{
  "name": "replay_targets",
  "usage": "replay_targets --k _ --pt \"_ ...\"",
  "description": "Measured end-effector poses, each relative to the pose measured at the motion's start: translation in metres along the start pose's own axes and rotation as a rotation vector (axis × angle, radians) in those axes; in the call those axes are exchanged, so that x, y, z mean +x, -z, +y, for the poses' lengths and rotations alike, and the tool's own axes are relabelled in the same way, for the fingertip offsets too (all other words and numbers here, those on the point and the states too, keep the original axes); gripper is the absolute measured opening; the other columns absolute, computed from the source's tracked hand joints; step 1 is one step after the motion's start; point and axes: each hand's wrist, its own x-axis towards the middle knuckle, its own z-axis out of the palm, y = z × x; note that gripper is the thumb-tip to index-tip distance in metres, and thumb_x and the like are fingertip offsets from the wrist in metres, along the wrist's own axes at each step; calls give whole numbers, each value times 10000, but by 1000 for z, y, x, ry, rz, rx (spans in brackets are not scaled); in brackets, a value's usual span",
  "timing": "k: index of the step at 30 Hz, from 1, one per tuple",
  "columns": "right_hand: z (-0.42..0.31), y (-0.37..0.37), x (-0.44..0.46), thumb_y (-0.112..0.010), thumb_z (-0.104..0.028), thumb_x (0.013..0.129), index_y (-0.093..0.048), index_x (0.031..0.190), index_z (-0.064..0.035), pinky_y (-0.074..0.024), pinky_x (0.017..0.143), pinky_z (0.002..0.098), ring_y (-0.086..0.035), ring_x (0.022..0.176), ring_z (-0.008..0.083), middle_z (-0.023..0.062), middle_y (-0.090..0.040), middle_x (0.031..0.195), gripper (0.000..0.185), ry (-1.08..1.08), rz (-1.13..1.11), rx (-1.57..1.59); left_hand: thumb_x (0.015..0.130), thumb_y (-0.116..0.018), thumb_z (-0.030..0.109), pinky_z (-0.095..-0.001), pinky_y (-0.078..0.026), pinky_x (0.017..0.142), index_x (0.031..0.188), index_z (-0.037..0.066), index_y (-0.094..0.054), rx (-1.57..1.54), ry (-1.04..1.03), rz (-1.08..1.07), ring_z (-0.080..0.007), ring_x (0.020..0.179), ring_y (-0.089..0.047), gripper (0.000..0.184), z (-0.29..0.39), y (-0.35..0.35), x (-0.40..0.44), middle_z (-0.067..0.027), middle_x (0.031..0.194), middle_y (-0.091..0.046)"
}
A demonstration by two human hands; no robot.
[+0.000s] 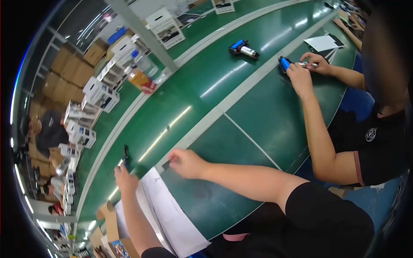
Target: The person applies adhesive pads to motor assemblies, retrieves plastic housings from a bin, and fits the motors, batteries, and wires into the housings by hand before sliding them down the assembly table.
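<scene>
My left hand [125, 178] reaches over the green belt, its fingers closed on a small dark device [125, 155] with a silvery part. My right hand [188, 164] is near the metal strip at the belt's edge, fingers curled and blurred; what they hold, if anything, cannot be made out. Below and between my hands lie white paper sheets [172, 210] on the green table [241, 150]. A small dark patch [166, 165] is beside my right fingertips.
At the right, a co-worker's hands [301, 77] hold a blue and silver device [284, 64]. A similar device [244, 49] lies on the belt. White boxes [101, 94], bottles [141, 79] and a metal post [146, 34] stand beyond. An open carton [109, 221] is lower left.
</scene>
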Motion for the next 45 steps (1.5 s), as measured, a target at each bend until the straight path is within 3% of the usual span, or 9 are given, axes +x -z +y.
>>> replay_targets --k 4,8,20,24,29,32,38,42,45 --pt "-12 7 1 -648 -87 947 -615 1095 -21 -541 521 338 -662 577 179 117 -690 950 165 -102 -71 77 689 -704 -16 -534 -406 1117 1582 122 -305 90 18 -201 -439 1394 -409 987 -15 -17 50 -192 1540 -397" --pt "-18 7 1 -627 -74 957 -619 1093 -9 -531 531 333 -650 568 169 114 -684 992 151 -179 -96 132 679 -701 -24 -503 -338 1168 1598 89 -245 233 -104 -284 -389 1416 -395 1033 -29 -20 80 -157 1475 -469" --pt "-21 7 3 -603 -43 966 -591 1096 -44 -598 643 324 -681 857 178 97 -452 1284 131 -128 -97 164 676 -686 50 -496 -480 969 1271 44 -452 215 -114 -261 -429 1164 -575 639 14 -1 88 -207 1230 -609" --pt "-16 3 2 -596 -30 960 -556 1343 -101 -592 668 311 -680 870 183 123 -450 1330 391 -33 -65 80 681 -670 48 -504 -520 892 1255 45 -456 189 -175 -189 -453 1057 -629 613 18 -6 82 -225 1164 -646" --pt "-15 3 3 -647 -62 939 -248 1603 -174 -563 750 306 -659 777 145 172 -487 1329 783 5 -34 102 714 -638 85 -551 -511 829 1261 52 -422 72 -115 -143 -472 1014 -643 589 30 0 78 -252 1099 -652" --pt "-17 0 0 -680 -97 935 -98 1644 -148 -550 754 302 -645 743 130 168 -517 1267 918 84 63 93 724 -628 91 -557 -500 814 1255 41 -422 -126 -26 -88 -490 1013 -632 572 64 36 61 -276 1095 -648" --pt "-27 3 -2 -777 -277 887 -49 1643 -95 -540 710 319 -598 686 157 143 -582 1068 1064 252 136 -73 733 -789 205 -365 -531 868 1403 -54 -402 -929 155 -179 -265 1008 -646 816 124 63 -25 -206 1142 -623" --pt "-32 12 -14 -783 -280 861 -200 1614 -52 -538 721 355 -640 730 213 120 -620 891 980 247 57 -136 757 -835 232 -347 -537 903 1410 -108 -383 -1403 276 -322 -256 1061 -638 864 163 50 -92 -189 1223 -597" --pt "-42 23 -24 -786 -302 835 -247 1575 18 -543 734 382 -671 767 276 152 -652 850 970 129 40 -260 844 -801 187 -332 -547 867 1344 -60 -461 -1599 267 -336 -210 1054 -645 654 182 56 -115 -145 1193 -621"
